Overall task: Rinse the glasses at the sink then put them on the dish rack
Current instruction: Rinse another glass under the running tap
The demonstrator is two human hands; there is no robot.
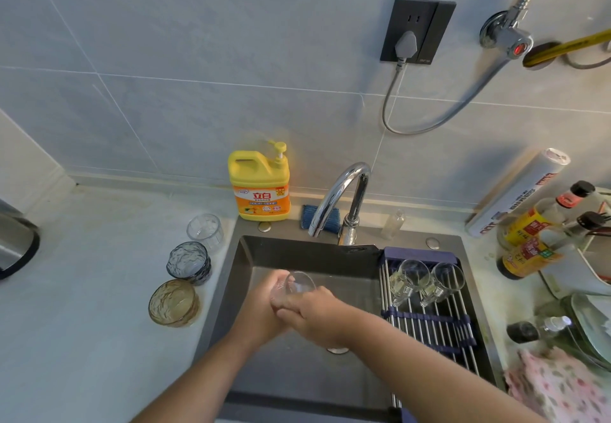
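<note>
Dark steel sink [297, 254], one clear glass [299, 285] held above it.
The dish rack [429, 323] lies across the sink's right side, carrying two glass mugs [413, 279]; left hand [264, 308] and right hand [314, 315] both grip the clear glass over the sink's middle; three tumblers [189, 262] stand left of the sink.

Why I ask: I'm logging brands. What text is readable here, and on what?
"立白": orange label of the yellow detergent bottle.
Sauce bottles: labels too blurred to read.
Paper roll: red and dark print, blurred, unreadable.
Wall socket: corner mark too small.
</note>
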